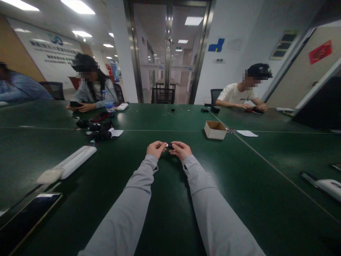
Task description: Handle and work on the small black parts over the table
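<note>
My left hand (156,149) and my right hand (181,150) meet above the middle of the green table (170,192), fingertips almost touching. Between them is a small dark piece with a silvery banded end (168,145); its exact kind is too small to make out. The fingers of my left hand pinch its silvery end. At the black end, my right thumb and fingers are closed around it, covering much of that side. Both forearms, in grey sleeves, reach forward over the tabletop.
Right of my hands stands an open cardboard box (215,130) beside a paper slip (247,133). On the left lie a white power strip (77,161), a phone (29,220) and a heap of black items (99,129). Several people sit around the table.
</note>
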Available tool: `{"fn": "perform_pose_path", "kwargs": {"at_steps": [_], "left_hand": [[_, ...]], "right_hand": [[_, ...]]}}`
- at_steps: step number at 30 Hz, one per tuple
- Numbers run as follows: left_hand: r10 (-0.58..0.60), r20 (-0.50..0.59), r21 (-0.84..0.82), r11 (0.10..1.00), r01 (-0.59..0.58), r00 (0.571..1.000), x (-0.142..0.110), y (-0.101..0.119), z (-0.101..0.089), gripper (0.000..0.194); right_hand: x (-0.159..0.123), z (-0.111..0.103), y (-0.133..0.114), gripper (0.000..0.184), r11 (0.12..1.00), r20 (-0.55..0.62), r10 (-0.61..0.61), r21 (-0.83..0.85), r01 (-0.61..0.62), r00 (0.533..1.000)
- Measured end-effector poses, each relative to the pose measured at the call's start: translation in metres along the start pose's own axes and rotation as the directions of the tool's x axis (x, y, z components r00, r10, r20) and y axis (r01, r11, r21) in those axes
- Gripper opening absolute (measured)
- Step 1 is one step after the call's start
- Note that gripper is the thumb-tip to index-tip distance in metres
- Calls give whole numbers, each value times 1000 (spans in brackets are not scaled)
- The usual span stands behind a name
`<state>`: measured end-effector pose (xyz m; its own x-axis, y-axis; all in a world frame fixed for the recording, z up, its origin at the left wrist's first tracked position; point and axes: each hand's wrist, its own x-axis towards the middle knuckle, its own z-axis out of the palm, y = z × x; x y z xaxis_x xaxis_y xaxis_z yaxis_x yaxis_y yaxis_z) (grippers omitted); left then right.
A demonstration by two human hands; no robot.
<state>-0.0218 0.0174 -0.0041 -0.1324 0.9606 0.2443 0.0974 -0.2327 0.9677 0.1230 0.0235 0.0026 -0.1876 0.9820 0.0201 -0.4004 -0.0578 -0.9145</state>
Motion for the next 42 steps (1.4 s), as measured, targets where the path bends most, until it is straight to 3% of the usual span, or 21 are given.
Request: {"fn": "perform_pose_path", "kwargs": {"at_steps": [7, 12, 19, 25, 28, 32, 34, 37, 38, 41, 42], "left_hand": [[-29, -62, 185, 982, 40, 998, 0, 0, -2, 38], [-45, -95, 300, 951, 72, 994, -2, 2, -3, 42], [75, 81, 17, 997, -76, 994, -1, 3, -2, 29], [190, 128, -88, 980, -179, 973, -2, 5, -3, 26], [100, 95, -147, 985, -85, 990, -2, 8, -1, 44], [-190, 31, -61, 980, 191, 981, -1, 6, 2, 39], [-135, 62, -11, 991, 136, 989, -1, 5, 2, 34], [66, 63, -35, 997, -63, 996, -1, 6, 0, 37], [61, 53, -46, 997, -59, 997, -1, 6, 0, 41], [-120, 76, 17, 993, 119, 990, -2, 5, 0, 36], [-135, 88, 52, 990, 131, 987, -2, 5, 1, 36]], "right_hand": [[5, -7, 6, 37, 1000, 98, -25, 18, 24, 995], [3, -5, 4, 37, 1000, 95, -13, 17, 12, 995], [0, 1, -3, 22, 999, -58, 37, 5, -37, 998], [2, 0, -3, 27, 999, -57, 49, -12, -49, 997], [2, 0, -3, 27, 998, -58, 56, -10, -56, 997], [2, 1, -2, 27, 998, -57, 47, -31, -49, 997], [2, 1, -2, 26, 998, -62, 43, -50, -46, 997], [3, 1, -2, 28, 997, -69, 35, -64, -39, 997], [3, 1, -1, 28, 997, -63, 36, -66, -40, 997], [3, 1, -1, 28, 996, -51, 42, -70, -45, 998], [3, 1, -1, 27, 997, -53, 40, -71, -44, 998]]}}
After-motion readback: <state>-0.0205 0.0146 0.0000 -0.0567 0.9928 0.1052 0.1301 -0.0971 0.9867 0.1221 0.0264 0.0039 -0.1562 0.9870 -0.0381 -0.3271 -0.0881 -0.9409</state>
